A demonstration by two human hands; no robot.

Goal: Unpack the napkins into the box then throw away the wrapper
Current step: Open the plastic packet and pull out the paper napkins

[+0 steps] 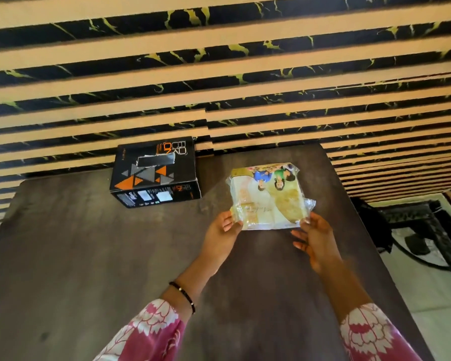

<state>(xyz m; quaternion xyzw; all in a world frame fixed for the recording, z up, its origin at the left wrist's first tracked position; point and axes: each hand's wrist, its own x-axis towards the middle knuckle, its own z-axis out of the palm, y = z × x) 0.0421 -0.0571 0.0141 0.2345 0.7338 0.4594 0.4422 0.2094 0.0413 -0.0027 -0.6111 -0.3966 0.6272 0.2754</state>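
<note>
A pack of napkins (267,196) in a clear plastic wrapper with a colourful printed picture is held just above the dark table (89,256). My left hand (223,231) pinches the pack's near left corner. My right hand (314,239) grips its near right corner, where the wrapper crinkles. A black box (154,171) with orange and grey triangles stands at the back of the table, left of the pack; a slot shows in its top face.
A wall (219,74) of tan and black marbled stripes rises right behind the table. Beyond the table's right edge lie a pale floor (432,295) and a dark object (417,243) with a cable.
</note>
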